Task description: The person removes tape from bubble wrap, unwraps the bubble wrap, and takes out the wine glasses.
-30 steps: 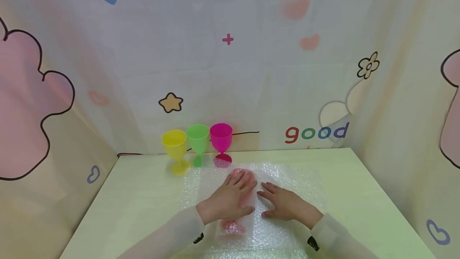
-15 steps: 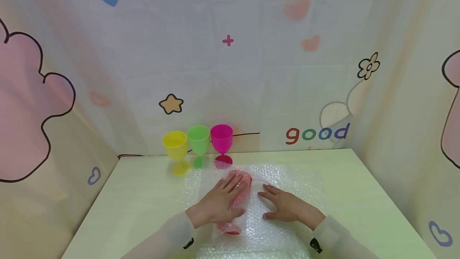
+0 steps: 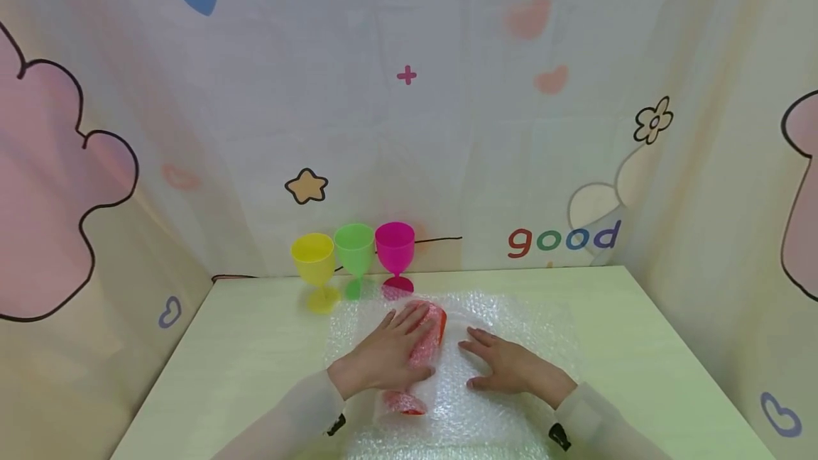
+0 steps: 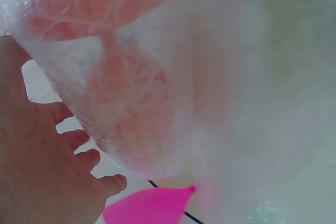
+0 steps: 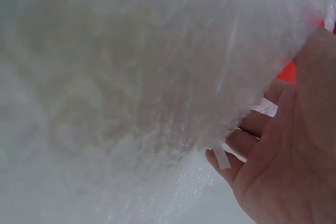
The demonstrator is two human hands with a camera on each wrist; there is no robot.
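Observation:
A red goblet (image 3: 424, 352) lies on its side on the table, its bowl away from me and its foot nearer. Clear bubble wrap (image 3: 476, 414) covers most of it, with bare red showing along its right edge. My left hand (image 3: 391, 355) rests on the covered goblet, fingers stretched out. In the left wrist view the goblet (image 4: 131, 93) shows through the bubbles beside that hand. My right hand (image 3: 508, 364) touches the wrap just right of the goblet, fingers extended and apart from it. A small whitish strip (image 5: 222, 157) shows at one fingertip in the right wrist view.
Behind the wrap stand a yellow goblet (image 3: 314, 261), a green goblet (image 3: 354, 247) and a magenta goblet (image 3: 395, 247), upright in a row. The wrap's far edge overlaps the green and magenta feet. A printed curtain (image 3: 447, 162) encloses the back and sides.
My left hand and the goblet under it have shifted slightly left, and bare red now shows at its right edge. The right hand has stayed nearly still.

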